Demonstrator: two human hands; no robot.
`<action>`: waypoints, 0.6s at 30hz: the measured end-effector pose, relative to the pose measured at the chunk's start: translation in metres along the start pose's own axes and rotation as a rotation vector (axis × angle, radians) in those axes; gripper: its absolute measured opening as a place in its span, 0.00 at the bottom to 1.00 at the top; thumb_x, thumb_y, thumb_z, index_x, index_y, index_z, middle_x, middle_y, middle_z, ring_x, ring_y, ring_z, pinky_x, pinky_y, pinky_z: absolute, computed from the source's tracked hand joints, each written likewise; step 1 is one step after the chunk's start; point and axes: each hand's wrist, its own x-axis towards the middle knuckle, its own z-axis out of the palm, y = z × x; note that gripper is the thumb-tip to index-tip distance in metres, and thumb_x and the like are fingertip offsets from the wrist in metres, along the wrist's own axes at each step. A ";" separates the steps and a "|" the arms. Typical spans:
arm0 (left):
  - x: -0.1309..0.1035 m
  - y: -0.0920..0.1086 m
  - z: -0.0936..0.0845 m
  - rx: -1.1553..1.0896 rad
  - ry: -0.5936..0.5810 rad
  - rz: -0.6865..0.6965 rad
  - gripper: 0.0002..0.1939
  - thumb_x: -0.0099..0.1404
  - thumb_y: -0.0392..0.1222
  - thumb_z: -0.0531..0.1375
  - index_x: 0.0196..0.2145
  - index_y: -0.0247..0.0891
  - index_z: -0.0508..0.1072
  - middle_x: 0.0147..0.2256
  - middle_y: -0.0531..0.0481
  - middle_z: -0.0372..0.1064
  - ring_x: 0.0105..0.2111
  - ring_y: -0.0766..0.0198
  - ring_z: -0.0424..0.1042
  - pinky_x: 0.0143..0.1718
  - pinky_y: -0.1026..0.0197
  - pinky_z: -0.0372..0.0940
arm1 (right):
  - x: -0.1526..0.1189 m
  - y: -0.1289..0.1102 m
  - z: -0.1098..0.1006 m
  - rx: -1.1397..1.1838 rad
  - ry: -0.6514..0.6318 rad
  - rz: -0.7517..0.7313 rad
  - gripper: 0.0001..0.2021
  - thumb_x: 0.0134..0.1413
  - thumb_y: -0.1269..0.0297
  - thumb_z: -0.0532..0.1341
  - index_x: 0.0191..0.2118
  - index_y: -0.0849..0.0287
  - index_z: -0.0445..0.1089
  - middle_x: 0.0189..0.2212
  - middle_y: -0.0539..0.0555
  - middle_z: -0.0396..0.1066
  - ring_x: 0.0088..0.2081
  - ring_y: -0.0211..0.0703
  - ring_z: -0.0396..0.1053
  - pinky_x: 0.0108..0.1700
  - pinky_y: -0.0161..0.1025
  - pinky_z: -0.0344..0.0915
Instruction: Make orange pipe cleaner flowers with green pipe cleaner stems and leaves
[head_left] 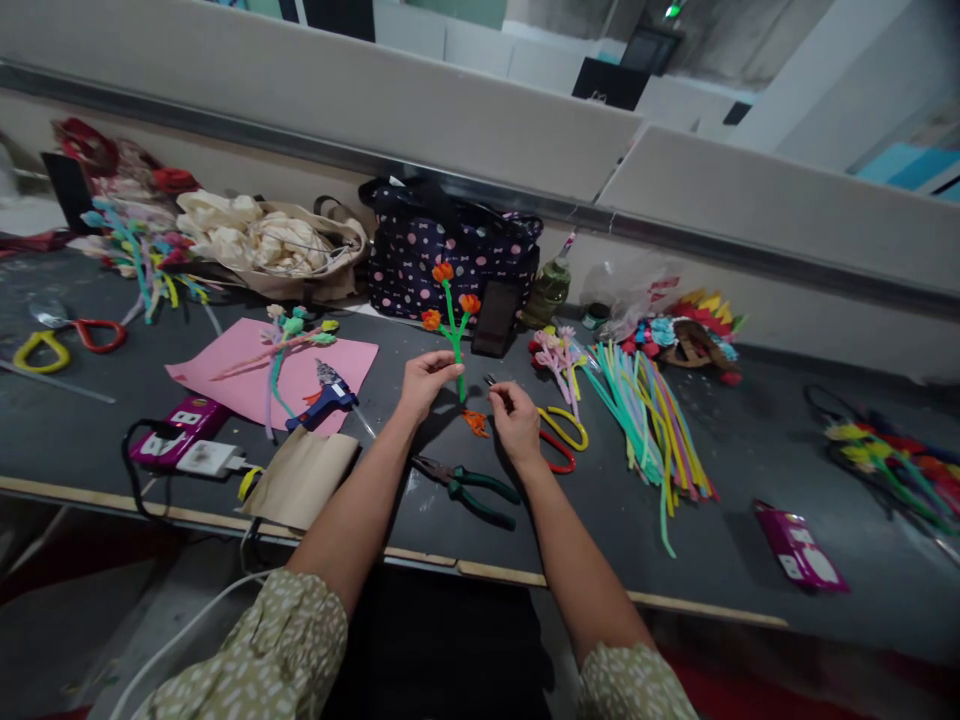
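Three orange blooms [442, 272] top the green stem [460, 385] my left hand [431, 383] pinches mid-frame; my right hand [516, 422] grips a small dark thing [490, 380].

Green-stemmed orange flowers [457, 342] upright in the left hand [429, 382], pliers [459, 487] on the dark table [720, 540] nearby.

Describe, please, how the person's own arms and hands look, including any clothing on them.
The left hand and right hand are ungloved, and no watch or bracelet shows. The forearms are bare. Farther up are wrinkled olive-green sleeves, printed with small whitish dashes.
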 end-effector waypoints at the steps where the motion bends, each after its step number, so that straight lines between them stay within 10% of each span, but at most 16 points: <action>1: -0.001 0.001 0.001 0.000 -0.013 -0.007 0.17 0.44 0.45 0.69 0.32 0.35 0.78 0.30 0.49 0.74 0.28 0.66 0.69 0.34 0.62 0.64 | 0.000 0.000 0.001 0.002 -0.008 -0.015 0.11 0.57 0.60 0.53 0.37 0.57 0.70 0.31 0.53 0.73 0.34 0.41 0.69 0.39 0.37 0.63; 18: -0.004 0.000 0.005 0.229 -0.174 0.128 0.08 0.47 0.42 0.66 0.25 0.36 0.76 0.26 0.52 0.68 0.26 0.67 0.64 0.28 0.65 0.59 | 0.002 -0.008 -0.004 0.068 0.048 -0.050 0.11 0.57 0.58 0.55 0.39 0.57 0.71 0.35 0.55 0.72 0.37 0.42 0.68 0.42 0.39 0.64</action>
